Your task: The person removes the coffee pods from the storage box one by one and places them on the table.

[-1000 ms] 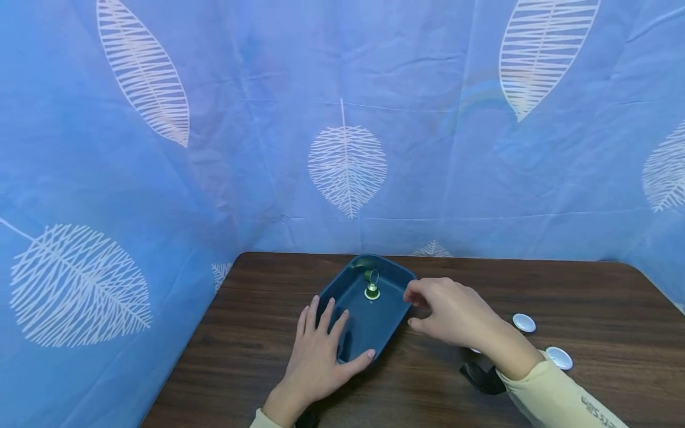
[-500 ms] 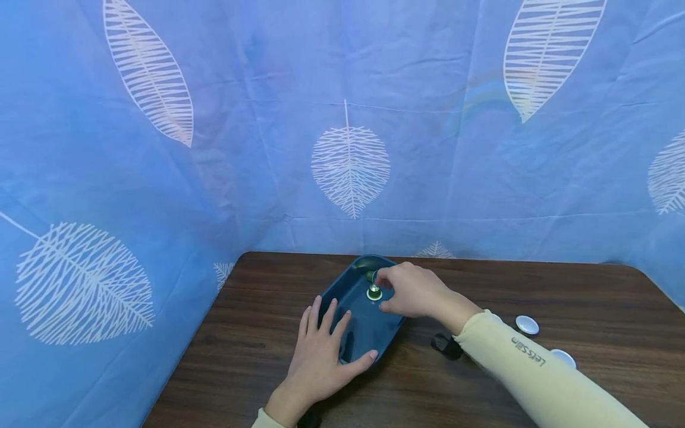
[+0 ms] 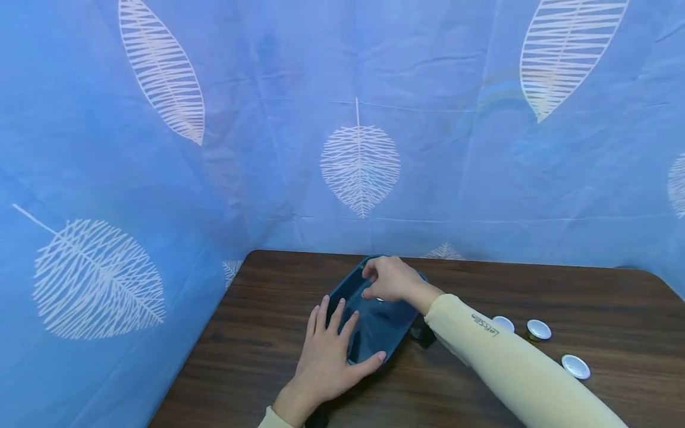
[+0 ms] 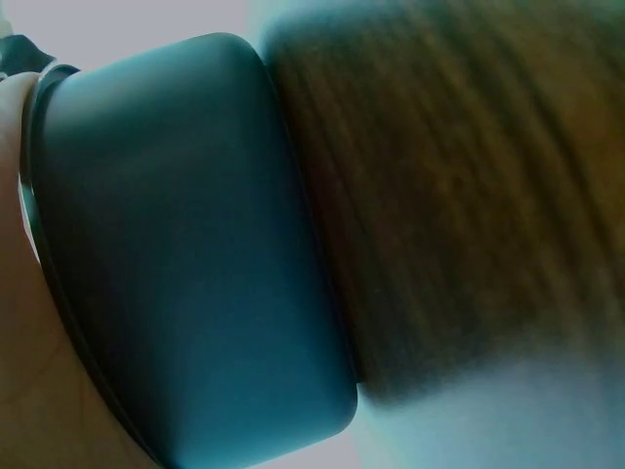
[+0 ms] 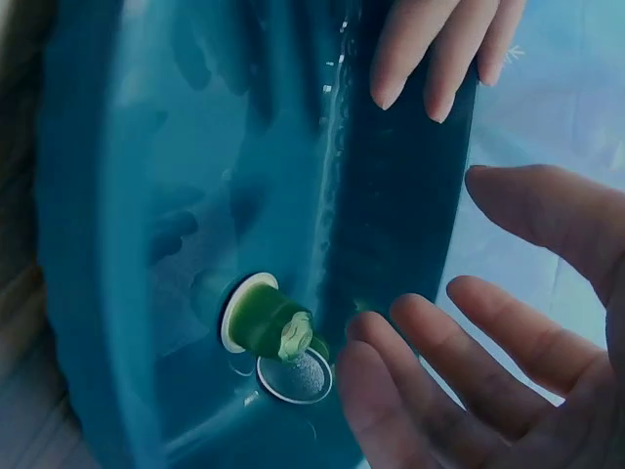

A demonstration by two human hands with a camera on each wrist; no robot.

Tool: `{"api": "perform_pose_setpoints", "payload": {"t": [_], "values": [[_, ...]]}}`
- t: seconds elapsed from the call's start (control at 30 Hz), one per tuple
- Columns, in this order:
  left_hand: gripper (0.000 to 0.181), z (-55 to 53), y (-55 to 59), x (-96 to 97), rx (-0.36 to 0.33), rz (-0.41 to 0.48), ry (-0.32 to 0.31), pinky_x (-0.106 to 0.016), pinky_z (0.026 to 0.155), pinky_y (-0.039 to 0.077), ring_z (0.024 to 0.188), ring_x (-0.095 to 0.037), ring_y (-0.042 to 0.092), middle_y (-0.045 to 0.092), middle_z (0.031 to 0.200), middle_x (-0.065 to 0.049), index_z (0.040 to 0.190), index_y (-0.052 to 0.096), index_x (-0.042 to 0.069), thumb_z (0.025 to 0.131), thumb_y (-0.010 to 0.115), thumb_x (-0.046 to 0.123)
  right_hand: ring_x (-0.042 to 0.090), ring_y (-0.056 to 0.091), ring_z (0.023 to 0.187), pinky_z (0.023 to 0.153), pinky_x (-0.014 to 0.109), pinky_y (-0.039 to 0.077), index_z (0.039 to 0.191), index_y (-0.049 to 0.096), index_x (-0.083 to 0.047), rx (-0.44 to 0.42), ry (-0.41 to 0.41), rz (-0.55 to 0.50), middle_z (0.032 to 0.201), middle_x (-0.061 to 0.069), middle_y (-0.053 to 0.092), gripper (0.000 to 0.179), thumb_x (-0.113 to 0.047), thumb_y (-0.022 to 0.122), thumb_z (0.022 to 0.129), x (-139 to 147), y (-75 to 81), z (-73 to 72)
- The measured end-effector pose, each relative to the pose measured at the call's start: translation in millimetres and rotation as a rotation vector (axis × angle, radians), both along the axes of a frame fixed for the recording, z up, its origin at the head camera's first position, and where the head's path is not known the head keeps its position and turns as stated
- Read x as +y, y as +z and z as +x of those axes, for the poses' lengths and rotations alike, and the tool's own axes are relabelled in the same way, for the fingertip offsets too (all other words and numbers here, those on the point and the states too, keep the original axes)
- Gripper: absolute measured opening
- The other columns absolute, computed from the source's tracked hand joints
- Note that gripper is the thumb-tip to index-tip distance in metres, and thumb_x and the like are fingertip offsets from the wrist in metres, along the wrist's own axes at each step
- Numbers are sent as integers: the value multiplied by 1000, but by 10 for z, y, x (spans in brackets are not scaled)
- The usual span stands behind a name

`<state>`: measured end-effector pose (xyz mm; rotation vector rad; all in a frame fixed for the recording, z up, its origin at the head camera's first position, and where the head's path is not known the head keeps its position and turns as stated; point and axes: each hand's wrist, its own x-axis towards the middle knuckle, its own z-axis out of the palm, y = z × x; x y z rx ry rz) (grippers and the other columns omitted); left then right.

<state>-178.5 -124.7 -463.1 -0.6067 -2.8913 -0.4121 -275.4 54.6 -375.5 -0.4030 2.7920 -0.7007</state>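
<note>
A deep blue tray [image 3: 382,327] stands on the wooden table. My left hand [image 3: 327,368] rests along its near left rim with fingers spread; that wall fills much of the left wrist view [image 4: 195,244]. Over the tray's far end, my right hand [image 3: 395,279] hovers with thumb and fingers apart and nothing between them. Under it, in the right wrist view, a green coffee capsule [image 5: 256,318] stands on its pale rim. A second capsule [image 5: 296,379] lies against it, silver face showing. In the head view my right hand hides most of both.
Several capsules sit to the right of the tray, white faces up: one [image 3: 503,323] beside the right sleeve [image 3: 503,348], another [image 3: 539,330] behind, a third [image 3: 575,367] nearer. A blue leaf-patterned cloth [image 3: 428,178] hangs behind the table [image 3: 615,297].
My right hand has moved left from the tray's right rim to over the capsules inside. My left hand keeps its place on the tray. The head view has turned slightly left.
</note>
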Motion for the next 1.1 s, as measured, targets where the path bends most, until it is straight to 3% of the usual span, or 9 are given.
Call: {"api": "perform_pose_setpoints", "payload": {"t": [0.23, 0.47, 0.8, 0.93, 1.0, 1.1], "values": [[89, -8, 6, 26, -26, -2, -2, -63, 116, 10, 150, -34, 0, 28, 159, -7, 143, 50, 25, 80, 31, 86, 18, 61, 87, 73, 36, 53, 117, 65, -13, -46, -86, -3, 101, 3, 65, 38, -27, 76, 83, -81, -38, -118], [91, -4, 5, 62, -25, -5, -3, -63, 115, 11, 150, -34, 2, 30, 158, -7, 141, 51, 25, 79, 29, 88, 22, 60, 88, 73, 38, 52, 120, 64, -12, -88, -132, 26, 113, 8, 63, 42, -28, 76, 83, -101, -118, -198], [94, -21, 21, 88, -75, -50, 8, -61, 117, 9, 151, -33, -2, 25, 160, -4, 144, 46, 29, 77, 22, 90, 23, 60, 88, 72, 38, 53, 115, 66, -10, -101, -154, 67, 113, 9, 63, 40, -25, 79, 80, -81, -258, -301], [90, -18, 24, 63, -53, -42, 19, -60, 117, 9, 151, -33, 0, 26, 160, -3, 143, 47, 31, 78, 24, 89, 20, 60, 79, 65, 35, 51, 99, 68, -10, -98, -143, 67, 99, 7, 64, 21, -14, 77, 80, -104, -288, -305], [89, -18, 25, 46, -43, -39, 26, -59, 117, 9, 150, -34, 1, 26, 160, -3, 143, 47, 32, 78, 25, 89, 16, 52, 62, 55, 31, 45, 81, 65, -10, -98, -133, 64, 77, 3, 59, 8, -8, 72, 82, -128, -292, -303], [89, -19, 27, 22, -46, -38, 33, -59, 118, 9, 151, -32, -2, 25, 160, -2, 143, 47, 33, 78, 25, 89, 13, 31, 45, 44, 27, 32, 59, 51, -13, -100, -112, 76, 53, -2, 37, 31, -2, 63, 85, -170, -298, -290]]}}
